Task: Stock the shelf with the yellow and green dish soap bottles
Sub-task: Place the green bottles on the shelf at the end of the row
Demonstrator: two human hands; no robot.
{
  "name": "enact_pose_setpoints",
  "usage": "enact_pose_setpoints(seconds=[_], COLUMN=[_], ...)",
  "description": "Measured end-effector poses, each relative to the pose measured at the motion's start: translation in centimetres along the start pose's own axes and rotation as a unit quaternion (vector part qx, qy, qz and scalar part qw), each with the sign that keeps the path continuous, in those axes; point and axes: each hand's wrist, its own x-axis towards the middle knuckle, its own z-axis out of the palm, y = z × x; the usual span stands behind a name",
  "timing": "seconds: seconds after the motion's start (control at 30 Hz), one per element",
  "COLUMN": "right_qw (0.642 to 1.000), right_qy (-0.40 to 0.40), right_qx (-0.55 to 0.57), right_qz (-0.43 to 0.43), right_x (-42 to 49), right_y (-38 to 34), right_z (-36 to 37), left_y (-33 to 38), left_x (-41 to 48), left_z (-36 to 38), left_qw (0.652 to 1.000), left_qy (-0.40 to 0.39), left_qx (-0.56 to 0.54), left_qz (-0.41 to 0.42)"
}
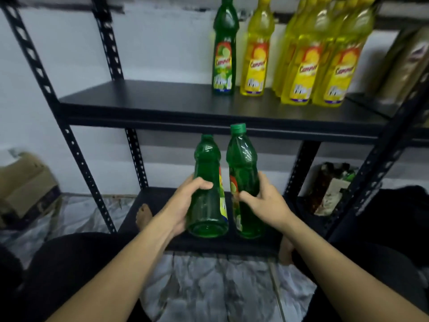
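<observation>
Two green dish soap bottles in hand, one each. Left green bottle (206,182): the left hand (185,205) has its grip wrapped round the lower body, thumb across the front. Right green bottle (243,163): the right hand (267,205) clamps it from the side, thumb forward near the label. The bottles are just beside each other, perhaps touching, in front of the lower shelf (157,198) and below the front edge of the upper shelf (162,101). Long axes near upright, caps up and tipped away, bases toward the person. Both are clear green plastic, full, with green caps and labels turned inward toward one another. The target lies up and beyond the grip. On the upper shelf a standing green bottle (224,54) sits left of the yellow bottles (325,66), with bare board to its left. Judgement: the left hand is nearer that bare stretch, and each bottle needs lifting over the edge, then setting down base first. Cardboard box (25,182) at far left; plastic sheet (220,287) on the floor.
</observation>
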Motion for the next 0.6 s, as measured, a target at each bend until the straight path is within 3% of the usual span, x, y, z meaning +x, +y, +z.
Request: enact_pose_setpoints(seconds=[0.17, 0.43, 0.6], right_qw=[0.996, 0.984, 0.979], right_qy=[0.068, 0.126, 0.139], right_qx=[0.042, 0.092, 0.115], right_qz=[-0.050, -0.088, -0.092], right_x=[1.3, 3.7, 4.7], right_y=[-4.4, -8.7, -10.2], right_z=[-2.9, -7.2, -7.9], left_y=[2.7, 1.8, 3.5], left_x=[-0.6, -1.5, -3.2], left_z=[2.3, 1.3, 1.7], left_qw=[0.999, 1.000, 0.996], left_qy=[-0.039, -0.015, -0.025], left_qx=[-0.010, 0.014, 0.055], left_qz=[-0.010, -0.016, 0.060])
